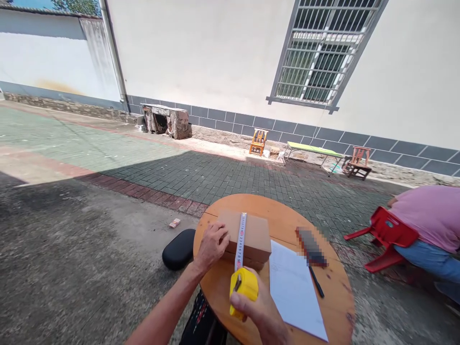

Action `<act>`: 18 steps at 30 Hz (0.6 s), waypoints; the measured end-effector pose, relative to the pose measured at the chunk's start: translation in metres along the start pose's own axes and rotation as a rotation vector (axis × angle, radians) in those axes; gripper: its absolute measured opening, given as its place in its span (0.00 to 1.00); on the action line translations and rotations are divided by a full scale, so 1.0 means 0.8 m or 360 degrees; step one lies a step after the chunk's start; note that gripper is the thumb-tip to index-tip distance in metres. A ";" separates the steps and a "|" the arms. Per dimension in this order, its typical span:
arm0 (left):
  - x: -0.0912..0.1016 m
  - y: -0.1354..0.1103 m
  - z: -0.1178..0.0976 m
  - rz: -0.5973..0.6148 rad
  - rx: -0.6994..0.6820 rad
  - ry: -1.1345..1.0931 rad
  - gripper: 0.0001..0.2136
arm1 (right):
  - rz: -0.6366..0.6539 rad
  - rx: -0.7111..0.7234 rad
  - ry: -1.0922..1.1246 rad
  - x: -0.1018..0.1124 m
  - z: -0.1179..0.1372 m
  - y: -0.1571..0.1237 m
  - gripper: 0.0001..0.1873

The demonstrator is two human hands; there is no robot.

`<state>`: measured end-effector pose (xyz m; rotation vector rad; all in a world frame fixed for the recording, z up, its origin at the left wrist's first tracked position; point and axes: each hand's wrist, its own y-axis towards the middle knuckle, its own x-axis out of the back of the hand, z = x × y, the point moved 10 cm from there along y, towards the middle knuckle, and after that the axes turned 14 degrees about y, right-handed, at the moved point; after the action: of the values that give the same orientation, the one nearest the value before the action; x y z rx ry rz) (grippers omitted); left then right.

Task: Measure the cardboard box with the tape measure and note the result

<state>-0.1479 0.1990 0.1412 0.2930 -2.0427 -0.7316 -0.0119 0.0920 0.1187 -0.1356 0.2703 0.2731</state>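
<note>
A brown cardboard box sits on the round wooden table. My left hand grips the box at its left side, fingers bent over the top edge. In my right hand is a yellow tape measure, held just in front of the box with the thumb on its case. The pulled-out tape blade runs across the top of the box to its far edge. White paper lies to the right of the box, with a black pen by its right edge.
A blurred-out dark object lies on the table's right side. Left of the table is a black rounded case or seat. A person in a pink shirt sits on a red plastic chair at the right. Chairs stand along the wall.
</note>
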 end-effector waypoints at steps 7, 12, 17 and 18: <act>-0.003 0.000 0.002 0.0003 0.0003 -0.0012 0.07 | -0.0066 0.0003 0.0046 0.006 -0.006 -0.002 0.38; -0.003 0.000 0.003 0.0002 0.0013 -0.0064 0.07 | -0.0065 -0.0021 0.0090 0.007 -0.015 0.000 0.39; -0.004 0.002 0.006 -0.0002 0.0052 -0.0160 0.08 | -0.0042 0.0006 0.0147 0.007 -0.017 0.002 0.44; -0.003 0.003 0.006 -0.0001 0.0065 -0.0188 0.08 | -0.0046 0.0036 0.0141 0.008 -0.011 0.001 0.45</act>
<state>-0.1503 0.2040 0.1388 0.2796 -2.1713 -0.7233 -0.0086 0.0927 0.1085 -0.1296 0.3591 0.2355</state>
